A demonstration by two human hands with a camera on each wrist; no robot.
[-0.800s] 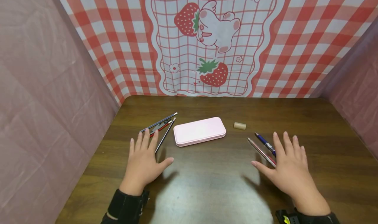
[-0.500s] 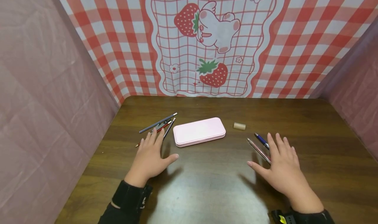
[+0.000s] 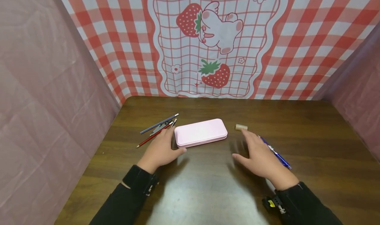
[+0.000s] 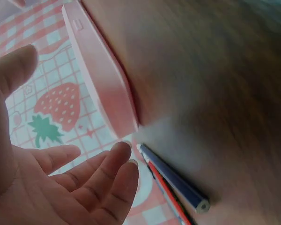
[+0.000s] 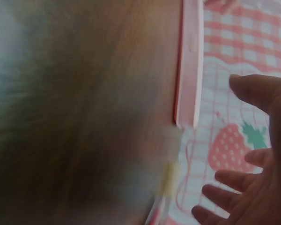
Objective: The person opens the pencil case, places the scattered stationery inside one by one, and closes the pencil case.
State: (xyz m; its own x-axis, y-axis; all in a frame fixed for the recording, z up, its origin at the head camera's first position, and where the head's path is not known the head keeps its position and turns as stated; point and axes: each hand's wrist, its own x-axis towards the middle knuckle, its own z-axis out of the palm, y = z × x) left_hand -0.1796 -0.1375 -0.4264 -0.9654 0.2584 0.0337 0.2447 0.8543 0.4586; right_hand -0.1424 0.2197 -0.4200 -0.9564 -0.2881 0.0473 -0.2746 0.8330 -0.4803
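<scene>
A closed pink pencil case (image 3: 201,132) lies flat mid-table. My left hand (image 3: 161,150) hovers by its left end, fingers loosely extended, thumb apart, holding nothing; in the left wrist view the case (image 4: 100,70) is just beyond the fingertips. Under and behind that hand are a blue pencil (image 3: 158,123), a red pencil (image 3: 145,141), a grey compass (image 3: 158,127) and a dark pencil (image 4: 175,178). My right hand (image 3: 261,155), also holding nothing, hovers right of the case, thumb spread. Beside it lie a blue pen (image 3: 279,157) and a small beige cylinder (image 3: 241,127).
The brown wooden table (image 3: 205,185) ends at the back against a red-and-white checked cloth (image 3: 127,47) with strawberries. Pink drapes (image 3: 53,103) hang at both sides. The right wrist view is blurred over the tabletop.
Both hands have moved inward and forward, toward the pencil case. The right hand now covers the silver-red pen seen before and uncovers more of the blue pen. The red pencil shows more fully.
</scene>
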